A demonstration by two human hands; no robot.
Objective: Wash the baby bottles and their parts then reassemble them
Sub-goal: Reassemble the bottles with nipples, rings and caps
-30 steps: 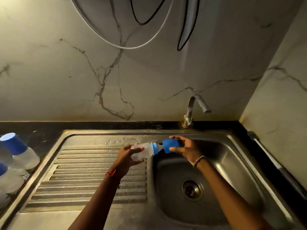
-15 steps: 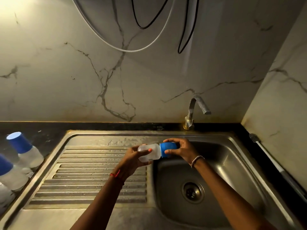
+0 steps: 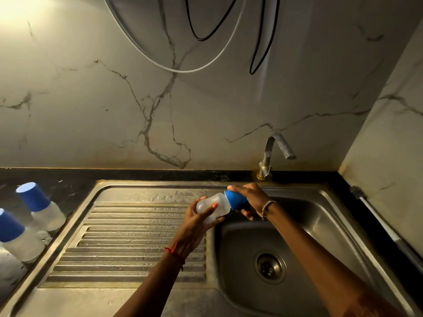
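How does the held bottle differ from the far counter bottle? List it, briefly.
Pose: the held bottle lies almost sideways, top pointing right; the counter bottle stands with its top up.
Support: the held bottle is in the air at the sink edge, with the left hand gripping its body and the right hand gripping its cap; the counter bottle rests on the counter, untouched.
Shared: cloudy body, blue cap on.

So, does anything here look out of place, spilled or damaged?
Nothing is spilled or broken. The left hand holds the bottle, the right hand grips its blue cap, over the sink. Only the loose cables hanging on the wall above look odd.
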